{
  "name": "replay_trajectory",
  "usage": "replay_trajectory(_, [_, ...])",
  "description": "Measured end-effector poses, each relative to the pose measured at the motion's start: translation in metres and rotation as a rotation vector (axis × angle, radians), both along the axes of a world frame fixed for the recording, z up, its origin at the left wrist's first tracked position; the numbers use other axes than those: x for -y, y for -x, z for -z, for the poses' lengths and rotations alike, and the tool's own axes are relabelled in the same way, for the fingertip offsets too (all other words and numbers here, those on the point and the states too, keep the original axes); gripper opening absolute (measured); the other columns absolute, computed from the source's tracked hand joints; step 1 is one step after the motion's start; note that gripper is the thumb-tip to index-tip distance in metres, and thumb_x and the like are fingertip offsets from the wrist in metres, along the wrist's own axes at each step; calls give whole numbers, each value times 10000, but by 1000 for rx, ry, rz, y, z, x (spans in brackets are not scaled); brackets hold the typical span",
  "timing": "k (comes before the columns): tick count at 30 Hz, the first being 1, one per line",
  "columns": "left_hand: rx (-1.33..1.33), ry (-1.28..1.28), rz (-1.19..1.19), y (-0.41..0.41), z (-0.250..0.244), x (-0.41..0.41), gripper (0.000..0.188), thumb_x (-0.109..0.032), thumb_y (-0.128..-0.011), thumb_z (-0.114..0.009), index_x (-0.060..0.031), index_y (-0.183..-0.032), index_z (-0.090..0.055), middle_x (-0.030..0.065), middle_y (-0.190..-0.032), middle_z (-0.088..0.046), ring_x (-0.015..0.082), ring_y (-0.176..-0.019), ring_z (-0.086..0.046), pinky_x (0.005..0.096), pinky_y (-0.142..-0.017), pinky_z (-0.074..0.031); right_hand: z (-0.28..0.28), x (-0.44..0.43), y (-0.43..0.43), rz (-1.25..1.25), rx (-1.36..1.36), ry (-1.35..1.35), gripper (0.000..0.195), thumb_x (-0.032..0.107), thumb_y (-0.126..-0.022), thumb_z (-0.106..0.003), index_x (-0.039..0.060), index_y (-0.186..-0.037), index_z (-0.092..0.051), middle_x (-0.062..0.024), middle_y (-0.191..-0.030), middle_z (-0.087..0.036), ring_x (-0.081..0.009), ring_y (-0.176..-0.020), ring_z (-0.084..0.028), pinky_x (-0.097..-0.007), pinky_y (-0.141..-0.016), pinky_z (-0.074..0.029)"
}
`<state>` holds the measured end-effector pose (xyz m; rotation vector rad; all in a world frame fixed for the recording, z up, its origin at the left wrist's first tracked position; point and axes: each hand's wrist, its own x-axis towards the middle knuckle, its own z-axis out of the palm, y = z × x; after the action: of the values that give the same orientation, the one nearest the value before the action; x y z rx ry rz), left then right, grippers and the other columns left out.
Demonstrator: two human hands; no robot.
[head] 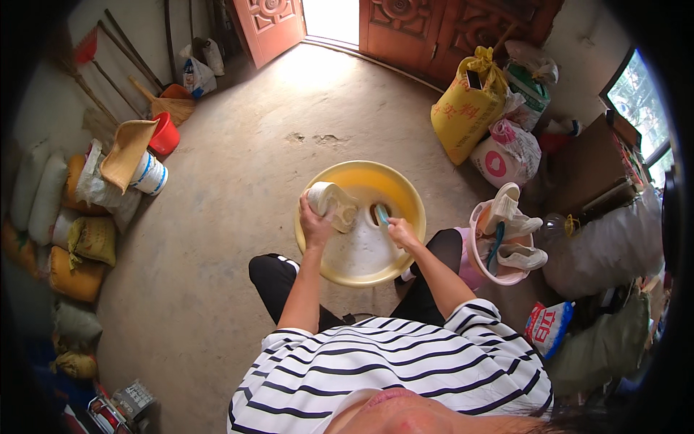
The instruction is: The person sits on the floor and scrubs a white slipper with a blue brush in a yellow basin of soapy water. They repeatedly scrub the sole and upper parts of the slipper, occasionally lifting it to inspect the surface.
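Note:
A yellow plastic basin (pixel 360 169) stands on the floor between the knees, with cloudy, sudsy water (pixel 360 252) in it. Over its left side my left hand (pixel 316 222) grips a whitish shoe (pixel 342 209), its sole turned up. My right hand (pixel 402 232) holds a scrubbing brush (pixel 381 214) with a light blue handle over the basin's right part, apart from the shoe. To the right, a pink plastic tub (pixel 476 238) holds several white shoes (pixel 521 256) and a dark teal object (pixel 495 245) that may be a brush.
Yellow (pixel 461 116) and white sacks (pixel 504 157) stand at the back right. A detergent bag (pixel 548 328) lies at lower right. Along the left wall are brooms (pixel 176 108), a red bucket (pixel 164 134), a white bucket (pixel 150 174) and stacked sacks (pixel 76 271). A wooden door (pixel 271 27) is ajar ahead.

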<state>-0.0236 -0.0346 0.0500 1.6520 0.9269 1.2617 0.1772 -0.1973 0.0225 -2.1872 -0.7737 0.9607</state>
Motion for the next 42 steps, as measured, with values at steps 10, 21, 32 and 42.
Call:
replay_trajectory(10, [-503, -193, 196, 35, -55, -11, 547, -102, -707, -830, -75, -1174, -546, 132, -1067, -674, 344, -1007, -654, 414, -866, -517, -41, -15, 54, -114, 75, -393, 375, 153, -915, -505, 101, -1241, -683, -231, -811, -688, -309, -688, -689, -407, -656, -527])
replay_trajectory(21, [-478, -113, 276, 70, -31, -22, 425, -78, -730, -795, -41, -1059, -529, 167, -1002, -621, 387, -958, -626, 441, -830, -502, -49, -7, 93, -164, 109, -492, 372, 109, -933, -547, 118, -1287, -660, -168, -736, -645, -219, -566, -586, -371, -563, -472])
replay_trajectory(32, [-478, -37, 274, 79, -27, -15, 429, -75, -720, -803, -34, -1048, -529, 159, -992, -603, 375, -967, -609, 435, -823, -495, -9, -8, 88, -164, 129, -486, 389, 105, -940, -504, 86, -1300, -649, -194, -741, -657, -149, -594, -580, -316, -587, -483])
replay_trajectory(42, [-452, -17, 260, 79, -26, -14, 421, -50, -719, -792, -32, -1043, -523, 166, -1001, -601, 386, -966, -619, 444, -817, -500, -18, 9, 94, -169, 26, -472, 398, 75, -963, -513, 121, -1343, -623, -110, -749, -692, -73, -567, -502, -295, -518, -427])
